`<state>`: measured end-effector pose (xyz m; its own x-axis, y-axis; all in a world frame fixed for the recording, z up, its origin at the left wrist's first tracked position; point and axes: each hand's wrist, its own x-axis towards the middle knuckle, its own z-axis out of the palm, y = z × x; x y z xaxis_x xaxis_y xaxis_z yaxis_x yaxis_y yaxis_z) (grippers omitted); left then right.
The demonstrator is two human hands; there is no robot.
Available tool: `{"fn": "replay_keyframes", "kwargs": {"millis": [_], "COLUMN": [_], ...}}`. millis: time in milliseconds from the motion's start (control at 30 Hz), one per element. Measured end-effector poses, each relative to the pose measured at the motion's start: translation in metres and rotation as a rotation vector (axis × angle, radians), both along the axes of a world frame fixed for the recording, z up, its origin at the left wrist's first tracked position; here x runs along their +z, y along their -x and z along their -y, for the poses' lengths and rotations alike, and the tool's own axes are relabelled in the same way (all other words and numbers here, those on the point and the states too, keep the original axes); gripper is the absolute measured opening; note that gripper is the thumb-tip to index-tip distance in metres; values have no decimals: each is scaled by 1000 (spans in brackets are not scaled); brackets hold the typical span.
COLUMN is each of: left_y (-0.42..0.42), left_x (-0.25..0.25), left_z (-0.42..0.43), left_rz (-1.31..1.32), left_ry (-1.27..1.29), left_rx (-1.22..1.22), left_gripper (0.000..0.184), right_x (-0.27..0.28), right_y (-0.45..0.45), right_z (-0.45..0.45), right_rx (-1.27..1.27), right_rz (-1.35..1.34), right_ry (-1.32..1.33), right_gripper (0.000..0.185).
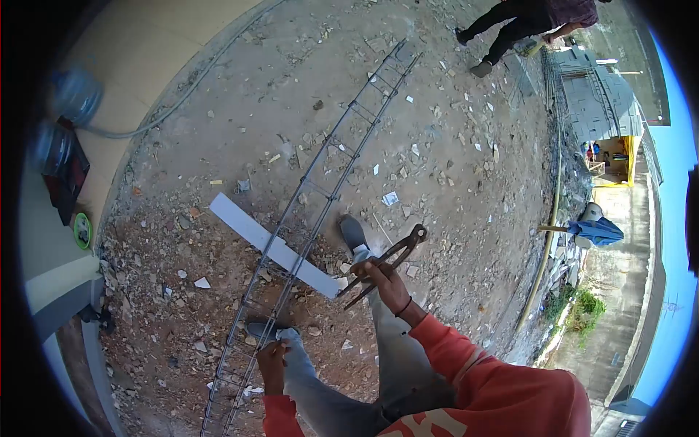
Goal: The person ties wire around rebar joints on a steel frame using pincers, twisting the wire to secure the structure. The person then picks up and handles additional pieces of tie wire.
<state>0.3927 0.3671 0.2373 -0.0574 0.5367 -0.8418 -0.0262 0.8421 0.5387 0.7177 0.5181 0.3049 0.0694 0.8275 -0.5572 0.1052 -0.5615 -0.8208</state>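
Dark steel leads the scene: a ladder-like rebar cage (333, 197) lies off to the person's front left, its long axis running from the left side away forward, a white board (282, 253) crosswise beneath it. Left hand (272, 364) is the nearer one, right by the cage's near rail, fingers bunched; touching it or pinching something, I can't tell. Right hand (384, 282), farther out on that same side, wraps around black pincers (413, 240), handles spread, head pointing away from the cage. And lettering? Pale characters on the red sweatshirt (510, 397), also this side of the cage, cut off and unreadable.
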Motion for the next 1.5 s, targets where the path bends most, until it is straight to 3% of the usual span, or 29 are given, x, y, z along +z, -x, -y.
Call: {"fn": "replay_keyframes", "kwargs": {"millis": [67,133,200,233,333,500,600,700,767,833,867,900,1000,1067,1133,1200,1233,1267,1300,1333,1400,1433,1500], "left_y": [-38,-79,-128,-151,-213,-283,-294,-288,-279,-270,-266,-263,-261,-250,-238,-221,-216,-208,-201,-194,-179,-168,-156], "left_x": [-4,-6,-19,-28,-59,-82,-73,-58,-50,-54,-70,-79,-54,-59,-50,-34,-38,-45,-50,-52,-55,-67,-85], "left_z": [-19,-28,-47,-53,-69,-104,-121,-142,-155,-156,-150,-145,-172,-164,-159,-145,-134,-119,-107,-102,-93,-83,-63], "left_rz": [4,-20,-45,-39,-23,18,25,38,25,20,-54,-129,-305,-285,-261,-48,-37,230,503,516,762,1031,1099], "left_ry": [69,57,185,186,279,177,212,184,147,112,-7,-123,-360,-416,-472,-212,-218,-167,-109,-118,-115,-75,-132], "left_rx": [71,83,220,219,237,219,351,389,385,381,308,233,109,155,202,222,226,523,814,819,1264,1366,1287], "left_gripper": [27,32,33,33,31,26,27,26,25,25,25,25,25,25,24,23,23,23,23,23,22,20,19], "right_x": [-53,-125,-171,-207,-277,-318,-304,-290,-233,-205,-190,-167,-159,-134,-128,-130,-137,-145,-129,-113,-92,-93,-101], "right_y": [-56,-118,-153,-169,-203,-214,-210,-208,-180,-154,-135,-115,-69,-49,-38,-30,-28,-27,-20,-15,-9,-6,-1], "right_z": [-36,-49,-70,-67,-81,-104,-100,-85,-91,-89,-83,-84,-58,-50,-38,-22,-9,1,6,9,11,20,26], "right_rx": [-81,-91,122,261,547,676,694,912,1030,857,680,598,486,614,571,520,587,657,684,692,608,542,586], "right_rz": [99,171,508,770,774,809,845,893,863,413,147,-15,-202,-345,-381,-413,-529,-642,-574,-559,-519,-554,-488], "right_ry": [-57,205,266,175,603,658,597,687,512,290,182,345,334,699,780,859,731,599,524,519,849,838,780], "right_gripper": [33,39,37,37,41,53,51,50,50,52,67,72,73,68,63,58,51,44,34,34,32,32,32]}}
